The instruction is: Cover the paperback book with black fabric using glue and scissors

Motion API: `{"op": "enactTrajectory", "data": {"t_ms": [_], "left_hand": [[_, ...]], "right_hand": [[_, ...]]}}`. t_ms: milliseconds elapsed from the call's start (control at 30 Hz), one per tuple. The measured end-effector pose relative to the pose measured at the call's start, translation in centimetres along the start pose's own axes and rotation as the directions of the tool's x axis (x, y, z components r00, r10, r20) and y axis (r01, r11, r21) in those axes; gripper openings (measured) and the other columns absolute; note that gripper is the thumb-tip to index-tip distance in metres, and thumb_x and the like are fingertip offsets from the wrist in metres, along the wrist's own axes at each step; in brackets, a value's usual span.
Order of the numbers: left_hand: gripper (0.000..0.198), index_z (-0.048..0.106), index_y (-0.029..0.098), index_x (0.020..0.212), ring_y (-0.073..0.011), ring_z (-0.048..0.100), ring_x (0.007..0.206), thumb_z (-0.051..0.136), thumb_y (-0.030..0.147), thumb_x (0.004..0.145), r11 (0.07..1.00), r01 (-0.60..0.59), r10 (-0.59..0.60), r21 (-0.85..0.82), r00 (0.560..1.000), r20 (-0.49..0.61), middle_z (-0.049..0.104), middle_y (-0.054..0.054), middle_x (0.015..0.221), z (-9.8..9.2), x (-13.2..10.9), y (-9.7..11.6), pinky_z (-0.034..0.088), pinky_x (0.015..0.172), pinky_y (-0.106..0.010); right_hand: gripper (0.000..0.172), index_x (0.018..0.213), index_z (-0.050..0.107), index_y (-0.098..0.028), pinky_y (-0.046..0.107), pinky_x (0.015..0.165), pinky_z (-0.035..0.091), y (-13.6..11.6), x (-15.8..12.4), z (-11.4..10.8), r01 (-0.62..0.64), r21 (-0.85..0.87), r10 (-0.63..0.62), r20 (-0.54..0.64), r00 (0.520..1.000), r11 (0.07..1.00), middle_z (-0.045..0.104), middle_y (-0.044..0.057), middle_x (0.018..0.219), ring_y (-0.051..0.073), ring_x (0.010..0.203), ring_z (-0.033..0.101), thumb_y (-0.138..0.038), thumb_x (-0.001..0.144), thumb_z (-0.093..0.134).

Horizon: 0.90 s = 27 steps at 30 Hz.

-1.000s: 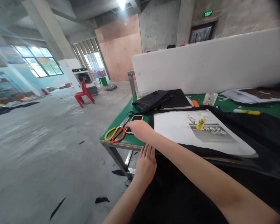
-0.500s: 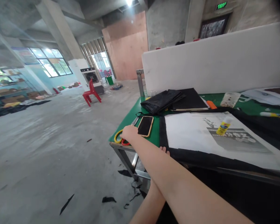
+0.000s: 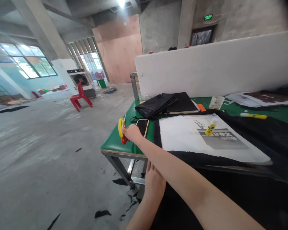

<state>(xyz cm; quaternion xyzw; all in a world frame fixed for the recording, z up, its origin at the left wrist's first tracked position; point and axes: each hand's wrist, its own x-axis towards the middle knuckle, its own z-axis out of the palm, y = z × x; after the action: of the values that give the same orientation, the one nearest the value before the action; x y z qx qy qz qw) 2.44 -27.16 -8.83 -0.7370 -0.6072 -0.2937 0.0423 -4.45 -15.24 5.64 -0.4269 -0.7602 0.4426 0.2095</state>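
Observation:
My right hand (image 3: 132,132) is closed on scissors (image 3: 122,130) with yellow and red handles, slightly above the left corner of the green table. Beside that hand lies a phone (image 3: 144,125) in a pale case, partly covered by it. My left hand (image 3: 155,181) is at the table's front edge, under my right forearm; its fingers look stretched out, but their tips are hidden. White paper (image 3: 176,134) lies on black cloth (image 3: 194,159) to the right. On the paper's printed grey part rests a yellow glue stick (image 3: 210,127).
Folded black sheets (image 3: 156,105) lie at the back of the green table (image 3: 115,140). A white panel (image 3: 206,72) stands behind it. Further right are a clear container (image 3: 216,103) and a yellow marker (image 3: 253,116). A red chair (image 3: 81,97) stands on the floor, with black scraps nearer.
My right hand has lifted the scissors from the table corner and turned them. My left hand has slid down from the cloth's edge, showing more of its back. The view has swung right.

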Motion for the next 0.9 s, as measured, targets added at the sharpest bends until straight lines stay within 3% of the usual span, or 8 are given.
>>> {"op": "enactTrajectory", "data": {"t_ms": [200, 267, 367, 433, 533, 600, 733, 900], "left_hand": [[0.037, 0.052, 0.011, 0.121, -0.0287, 0.044, 0.125, 0.044, 0.009, 0.085, 0.962, -0.031, 0.090, 0.273, 0.974, -0.207, 0.055, -0.017, 0.126, -0.6, 0.5, 0.5, 0.037, 0.103, -0.050], [0.037, 0.051, 0.012, 0.121, -0.0266, 0.043, 0.126, 0.041, 0.009, 0.086, 0.956, -0.047, 0.109, 0.288, 0.973, -0.202, 0.053, -0.015, 0.130, -0.8, 0.7, 0.5, 0.036, 0.104, -0.048], [0.037, 0.052, 0.014, 0.121, -0.0248, 0.045, 0.125, 0.039, 0.009, 0.087, 0.953, -0.077, 0.130, 0.293, 0.977, -0.167, 0.053, -0.013, 0.131, -1.4, 0.9, 0.2, 0.032, 0.105, -0.047], [0.038, 0.053, 0.016, 0.121, -0.0242, 0.045, 0.124, 0.038, 0.007, 0.087, 0.948, -0.111, 0.157, 0.298, 0.978, -0.135, 0.053, -0.012, 0.131, -1.8, 1.1, 0.0, 0.030, 0.106, -0.048], [0.040, 0.053, 0.016, 0.121, -0.0236, 0.047, 0.123, 0.035, 0.005, 0.087, 0.935, -0.170, 0.211, 0.311, 0.972, -0.103, 0.053, -0.010, 0.131, -2.5, 1.2, -0.5, 0.027, 0.107, -0.048], [0.042, 0.052, 0.017, 0.123, -0.0230, 0.048, 0.122, 0.034, 0.004, 0.087, 0.925, -0.209, 0.249, 0.318, 0.964, -0.089, 0.053, -0.010, 0.131, -2.9, 1.3, -0.8, 0.024, 0.108, -0.049], [0.043, 0.051, 0.018, 0.125, -0.0223, 0.047, 0.123, 0.034, 0.005, 0.088, 0.910, -0.279, 0.311, 0.307, 0.948, -0.060, 0.053, -0.009, 0.130, -3.5, 1.6, -1.3, 0.019, 0.110, -0.050], [0.046, 0.051, 0.018, 0.126, -0.0216, 0.048, 0.122, 0.031, 0.003, 0.087, 0.903, -0.311, 0.338, 0.297, 0.940, -0.045, 0.054, -0.009, 0.130, -3.5, 1.8, -1.8, 0.016, 0.111, -0.050]], "right_hand": [[0.032, 0.072, 0.059, -0.013, 0.018, 0.052, 0.043, 1.6, -7.2, -6.5, 0.146, 0.258, -0.131, -0.074, 0.989, 0.955, 0.064, 0.005, 0.071, 0.011, 0.059, 0.057, -0.039, 0.084, 0.045], [0.026, 0.071, 0.056, -0.013, 0.019, 0.052, 0.043, 2.8, -10.3, -9.2, 0.164, 0.346, -0.144, -0.081, 0.986, 0.924, 0.061, 0.003, 0.068, 0.010, 0.057, 0.055, -0.034, 0.082, 0.046], [0.010, 0.078, 0.051, -0.014, 0.022, 0.058, 0.046, 5.3, -15.3, -13.3, 0.157, 0.618, -0.162, -0.048, 0.986, 0.771, 0.059, 0.001, 0.069, 0.010, 0.059, 0.055, -0.024, 0.077, 0.051], [0.018, 0.091, 0.049, -0.016, 0.024, 0.057, 0.046, 7.2, -18.5, -15.7, 0.127, 0.660, -0.126, -0.050, 0.991, 0.740, 0.060, 0.003, 0.083, 0.010, 0.061, 0.056, -0.023, 0.075, 0.056], [0.033, 0.104, 0.045, -0.021, 0.021, 0.049, 0.039, 10.1, -22.3, -18.8, 0.125, 0.600, -0.052, -0.138, 0.989, 0.790, 0.055, 0.002, 0.090, 0.007, 0.056, 0.048, -0.030, 0.077, 0.062], [0.034, 0.105, 0.047, -0.022, 0.022, 0.050, 0.039, 11.8, -24.4, -20.6, 0.097, 0.518, 0.033, -0.235, 0.971, 0.850, 0.051, 0.000, 0.082, 0.007, 0.057, 0.045, -0.037, 0.079, 0.061], [0.037, 0.104, 0.050, -0.024, 0.026, 0.057, 0.042, 14.6, -27.9, -23.8, -0.036, 0.148, 0.086, -0.350, 0.933, 0.988, 0.053, 0.004, 0.081, 0.013, 0.066, 0.050, -0.049, 0.078, 0.059], [0.040, 0.105, 0.048, -0.026, 0.031, 0.062, 0.042, 16.2, -31.3, -26.2, -0.218, -0.216, 0.120, -0.393, 0.912, 0.952, 0.059, 0.009, 0.086, 0.017, 0.071, 0.055, -0.052, 0.076, 0.059]]}}
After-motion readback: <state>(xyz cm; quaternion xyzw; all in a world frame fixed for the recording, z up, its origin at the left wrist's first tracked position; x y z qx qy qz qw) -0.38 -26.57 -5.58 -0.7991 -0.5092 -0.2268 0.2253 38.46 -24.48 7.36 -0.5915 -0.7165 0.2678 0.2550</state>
